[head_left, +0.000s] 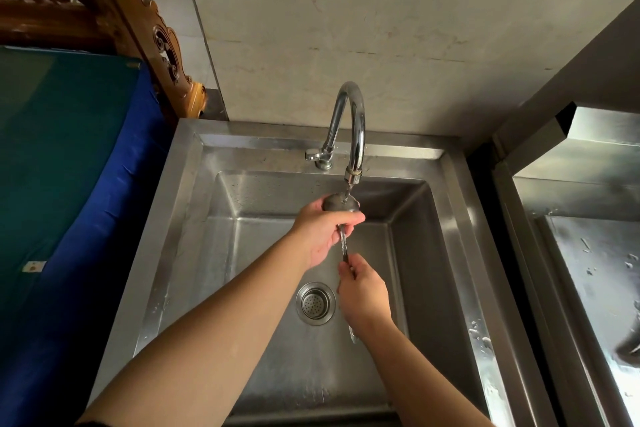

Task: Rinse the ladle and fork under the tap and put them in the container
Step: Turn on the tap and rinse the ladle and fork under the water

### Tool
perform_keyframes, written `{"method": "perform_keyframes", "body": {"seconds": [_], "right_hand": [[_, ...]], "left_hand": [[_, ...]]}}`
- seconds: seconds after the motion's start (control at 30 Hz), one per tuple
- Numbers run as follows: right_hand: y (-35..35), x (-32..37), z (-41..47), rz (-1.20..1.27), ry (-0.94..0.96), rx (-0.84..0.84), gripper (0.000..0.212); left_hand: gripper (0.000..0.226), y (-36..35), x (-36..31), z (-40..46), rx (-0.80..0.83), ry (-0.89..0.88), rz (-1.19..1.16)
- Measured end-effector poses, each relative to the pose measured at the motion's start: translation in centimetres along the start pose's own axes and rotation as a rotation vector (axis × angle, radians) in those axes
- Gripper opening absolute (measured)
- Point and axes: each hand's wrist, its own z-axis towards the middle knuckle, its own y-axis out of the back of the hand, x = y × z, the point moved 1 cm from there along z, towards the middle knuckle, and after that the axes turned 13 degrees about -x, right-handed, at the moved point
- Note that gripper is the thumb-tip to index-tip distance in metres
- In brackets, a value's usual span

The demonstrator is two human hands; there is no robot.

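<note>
A steel ladle (337,202) is held over the sink (460,253), its bowl turned upside down directly under the tap (353,135) spout. A thin stream of water falls on the bowl. My left hand (323,232) wraps around the bowl and the top of the handle. My right hand (363,295) grips the lower end of the handle, and a bit of metal sticks out below that wrist. No fork and no container can be made out.
The sink drain strainer (315,303) lies below my hands. A second steel basin (588,270) stands at the right. A blue and teal cloth surface (69,184) and carved wooden furniture (114,10) sit at the left. A tiled wall rises behind the tap.
</note>
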Motion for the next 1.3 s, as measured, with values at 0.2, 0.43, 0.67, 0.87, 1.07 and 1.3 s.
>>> {"method": "perform_keyframes", "body": {"seconds": [0.2,0.43,0.67,0.87,1.07,1.3], "right_hand": [[-0.9,0.6,-0.8,0.019,0.005,-0.004,0.024],[-0.6,0.6,-1.3,0.163,-0.059,0.069,0.025],[1.7,-0.2,-1.0,0.369,-0.14,0.191,0.038],[4.1,-0.4,-1.2,0.532,-0.208,0.264,0.031],[6.2,0.3,-0.4,0.479,-0.241,0.193,0.026],[8.3,0.6,-0.2,0.278,-0.171,0.121,0.028]], "left_hand": [[0.016,-1.0,0.3,0.6,-0.229,-0.003,0.035],[0.04,-1.2,-0.9,0.6,-0.229,0.08,0.091],[0.049,0.2,-1.5,0.0,0.138,0.231,-0.202],[0.039,2.1,-1.8,0.1,0.381,0.182,-0.277],[0.032,2.7,-1.7,0.6,0.183,0.161,-0.249],[0.034,3.8,-1.9,0.2,0.095,0.063,0.097]]}}
